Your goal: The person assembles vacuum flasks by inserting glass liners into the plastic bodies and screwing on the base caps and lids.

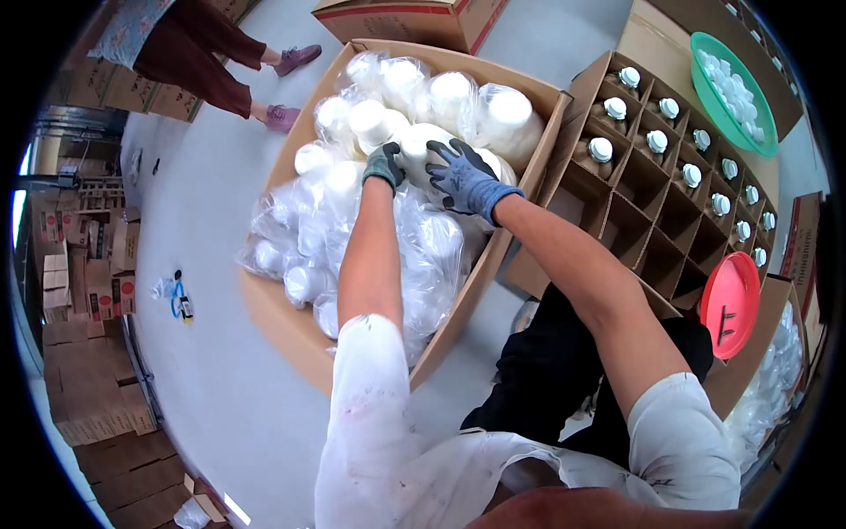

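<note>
Both of my hands wear grey-blue gloves with dark fingertips and reach into a large open carton (291, 348). Stacks of white cylindrical containers (511, 108) in clear plastic bags (423, 256) fill it. My left hand (385, 166) is curled against the left side of a white container (423, 145) near the middle. From the right, my right hand (467, 181) wraps its bent fingers over the same container. The undersides of the fingers are hidden.
At the right stands a divided carton (630, 220) with several white-capped bottles (615, 108). A green basin (771, 132) of small white pieces and a red lid-like dish (731, 304) rest on it. Another person's legs (198, 62) are at the upper left; stacked cartons (88, 370) line the left.
</note>
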